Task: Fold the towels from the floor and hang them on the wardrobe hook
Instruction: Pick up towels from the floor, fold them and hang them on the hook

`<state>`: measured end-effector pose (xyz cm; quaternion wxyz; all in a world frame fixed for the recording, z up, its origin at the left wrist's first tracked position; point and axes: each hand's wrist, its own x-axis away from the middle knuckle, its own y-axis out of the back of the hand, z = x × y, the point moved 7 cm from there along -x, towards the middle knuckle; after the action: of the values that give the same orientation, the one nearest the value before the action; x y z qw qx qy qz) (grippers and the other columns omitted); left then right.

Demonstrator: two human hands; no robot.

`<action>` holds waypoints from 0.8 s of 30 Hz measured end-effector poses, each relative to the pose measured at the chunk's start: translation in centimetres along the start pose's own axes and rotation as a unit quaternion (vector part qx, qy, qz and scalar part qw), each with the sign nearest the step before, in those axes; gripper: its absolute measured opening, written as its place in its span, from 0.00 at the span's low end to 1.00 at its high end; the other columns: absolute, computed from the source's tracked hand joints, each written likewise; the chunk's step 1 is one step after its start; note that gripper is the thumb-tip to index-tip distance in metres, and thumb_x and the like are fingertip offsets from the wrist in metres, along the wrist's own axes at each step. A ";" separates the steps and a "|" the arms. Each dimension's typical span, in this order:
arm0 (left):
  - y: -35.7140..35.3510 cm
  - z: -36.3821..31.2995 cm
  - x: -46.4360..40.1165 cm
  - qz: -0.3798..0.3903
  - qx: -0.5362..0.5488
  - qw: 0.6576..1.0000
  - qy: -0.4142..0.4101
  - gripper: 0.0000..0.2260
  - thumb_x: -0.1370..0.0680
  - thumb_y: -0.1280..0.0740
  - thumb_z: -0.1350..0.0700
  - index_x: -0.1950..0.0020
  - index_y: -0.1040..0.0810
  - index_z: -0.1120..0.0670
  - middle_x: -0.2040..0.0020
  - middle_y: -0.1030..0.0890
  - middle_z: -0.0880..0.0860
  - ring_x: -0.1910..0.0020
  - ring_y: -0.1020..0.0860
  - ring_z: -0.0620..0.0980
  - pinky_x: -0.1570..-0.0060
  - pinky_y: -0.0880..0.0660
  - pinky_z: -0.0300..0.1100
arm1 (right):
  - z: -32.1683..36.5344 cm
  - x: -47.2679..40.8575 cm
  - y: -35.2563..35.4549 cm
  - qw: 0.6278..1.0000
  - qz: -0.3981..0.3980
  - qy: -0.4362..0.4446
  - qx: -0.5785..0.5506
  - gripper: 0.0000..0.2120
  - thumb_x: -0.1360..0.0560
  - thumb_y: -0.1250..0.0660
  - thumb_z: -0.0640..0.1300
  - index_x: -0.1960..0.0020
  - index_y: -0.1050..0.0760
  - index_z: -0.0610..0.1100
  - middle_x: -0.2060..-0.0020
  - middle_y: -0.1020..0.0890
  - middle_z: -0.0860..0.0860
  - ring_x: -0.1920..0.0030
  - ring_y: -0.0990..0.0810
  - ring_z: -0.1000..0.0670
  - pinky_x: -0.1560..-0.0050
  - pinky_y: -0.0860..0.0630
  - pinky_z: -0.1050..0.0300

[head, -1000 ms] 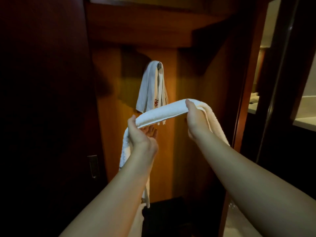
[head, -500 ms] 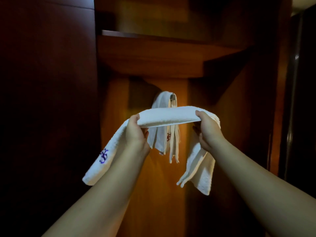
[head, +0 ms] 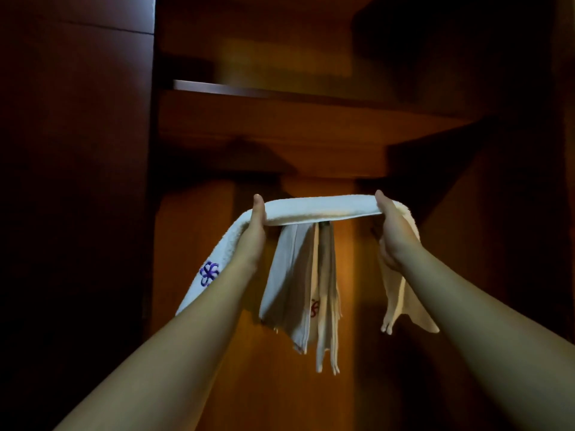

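Note:
A folded white towel with a purple emblem near its left end is stretched level between my hands in front of the wardrobe's back panel. My left hand grips it from below with the thumb up over its near edge. My right hand grips it the same way, and both ends droop outside my hands. Right behind and under the stretched towel hangs another white towel with a red emblem. Its top and the hook are hidden behind the held towel.
A wooden shelf runs across the wardrobe above my hands. A dark wardrobe door stands at the left and a dark side wall at the right. The orange back panel is lit.
Both hands have raised the towel from below the hanging towel's top to level with it and spread further apart. The view has tilted upward and moved closer.

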<state>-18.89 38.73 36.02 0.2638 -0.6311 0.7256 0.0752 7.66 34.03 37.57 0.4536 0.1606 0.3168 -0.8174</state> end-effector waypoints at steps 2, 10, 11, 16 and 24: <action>-0.7 0.5 -2.5 -0.010 -0.017 1.000 0.004 0.47 0.29 0.47 0.22 0.20 0.40 0.53 0.21 0.36 0.56 0.23 0.38 0.54 0.23 0.45 0.57 | -1.3 -2.7 -0.8 0.998 0.053 -0.021 -0.002 0.33 0.32 0.31 0.70 0.36 0.24 0.49 0.46 0.15 0.48 0.44 0.16 0.49 0.46 0.21 0.53; -3.2 3.5 -11.3 -0.021 -0.010 0.998 0.066 0.45 0.25 0.53 0.24 0.20 0.41 0.56 0.24 0.33 0.62 0.26 0.33 0.60 0.26 0.39 0.58 | -5.4 -11.6 -4.0 0.985 0.172 -0.030 -0.002 0.39 0.31 0.40 0.77 0.31 0.26 0.51 0.44 0.15 0.49 0.42 0.16 0.49 0.31 0.28 0.43; -3.3 3.9 -12.1 -0.028 -0.021 0.998 0.061 0.45 0.25 0.53 0.25 0.19 0.43 0.55 0.22 0.36 0.61 0.24 0.36 0.59 0.25 0.41 0.57 | -5.9 -12.6 -4.3 0.983 0.183 -0.032 -0.003 0.43 0.35 0.38 0.79 0.32 0.26 0.51 0.44 0.15 0.48 0.42 0.16 0.49 0.30 0.29 0.42; -2.9 6.7 -15.4 -0.069 -0.098 0.992 0.051 0.51 0.31 0.53 0.22 0.20 0.43 0.58 0.21 0.39 0.58 0.22 0.40 0.57 0.25 0.43 0.53 | -9.6 -17.1 -4.8 0.980 0.184 -0.068 -0.023 0.67 0.53 0.33 0.84 0.22 0.37 0.49 0.27 0.28 0.45 0.26 0.31 0.44 0.23 0.39 0.39; -2.2 6.6 -19.0 -0.112 -0.065 0.991 0.035 0.60 0.41 0.54 0.20 0.19 0.47 0.58 0.19 0.43 0.57 0.20 0.45 0.55 0.24 0.48 0.51 | -11.9 -20.1 -7.5 0.967 0.233 -0.096 0.030 0.56 0.38 0.42 0.82 0.19 0.44 0.52 0.21 0.39 0.45 0.22 0.39 0.42 0.22 0.46 0.37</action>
<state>-13.65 57.86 39.98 0.2039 -0.7260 0.6530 0.0701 11.86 57.70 42.52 0.6545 0.1639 0.2010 -0.7102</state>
